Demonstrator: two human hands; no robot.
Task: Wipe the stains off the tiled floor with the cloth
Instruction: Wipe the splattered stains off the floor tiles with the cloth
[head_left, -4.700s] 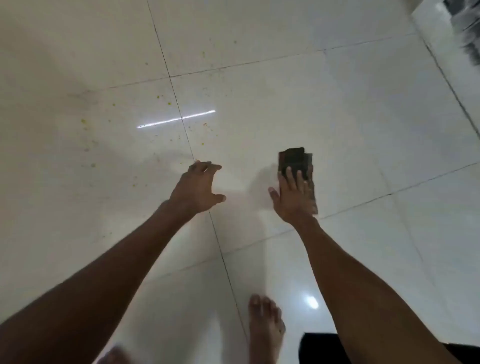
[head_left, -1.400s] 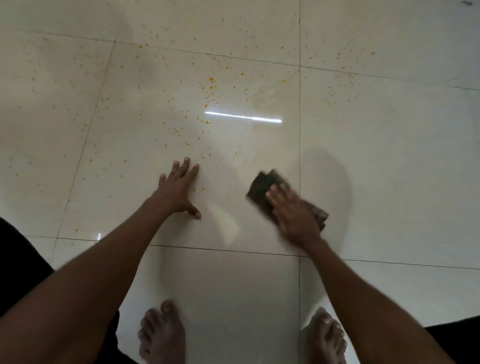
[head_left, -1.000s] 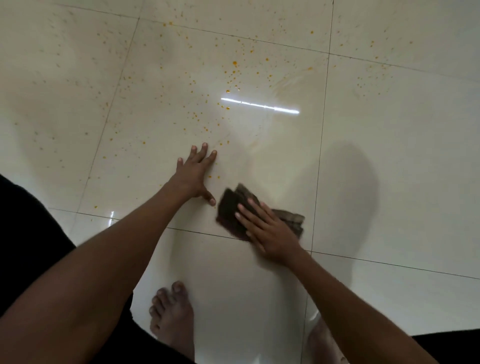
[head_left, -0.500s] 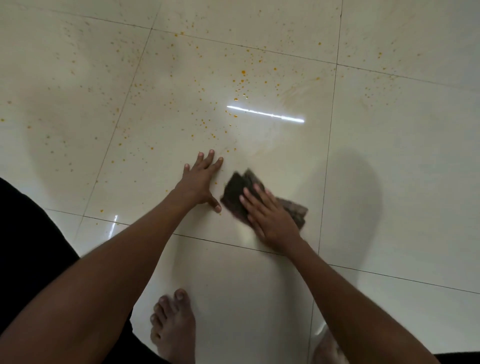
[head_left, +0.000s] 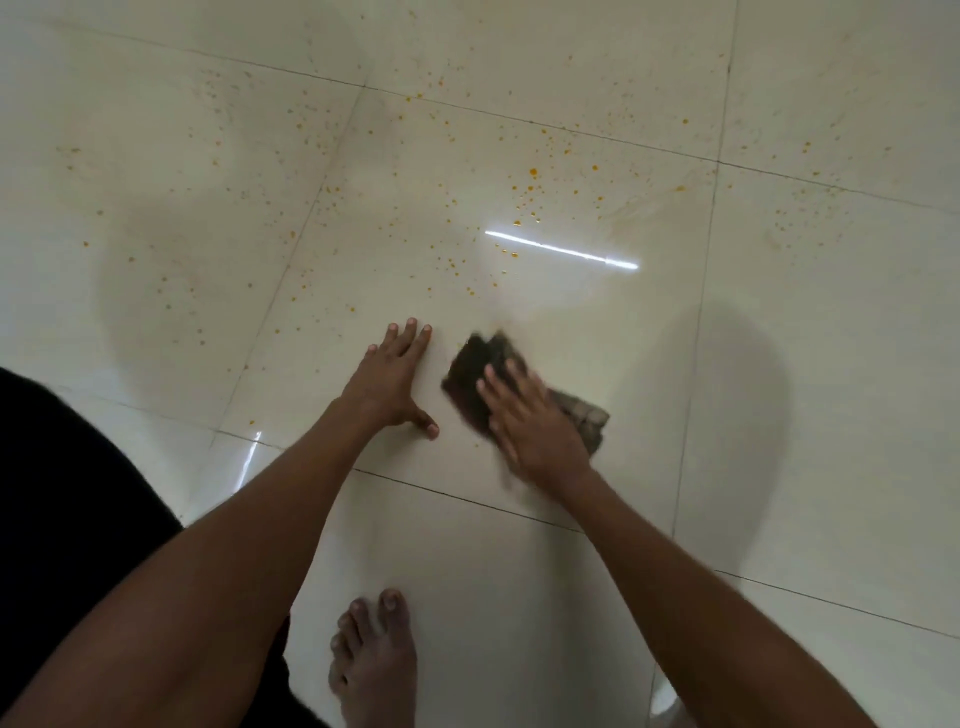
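Head view: the cloth (head_left: 470, 382), a dark folded pad, lies flat on the floor (head_left: 831, 364) under the right hand (head_left: 530, 421). Its long axis runs from upper left to lower right, a paler end (head_left: 587, 418) sticking out past the wrist side of the palm. The right fingers (head_left: 501, 384) are spread and pressed flat on top of it, not pinching; their edges are blurred. The stains (head_left: 530, 192), orange specks, lie ahead of and to the left of the cloth, thickest around a bright streak of reflected light (head_left: 561, 250) and thinning across the tiles to the left and right. So the dark leading end of the cloth points toward the thick of them, and the right hand is the one placed to push it there. The left hand (head_left: 389, 379) lies just left of the cloth, apart from it, palm down, fingers together and thumb out, seemingly as a prop. A bare foot (head_left: 374, 660) stands nearer the camera. No containers are in sight. Most specks look unwiped.
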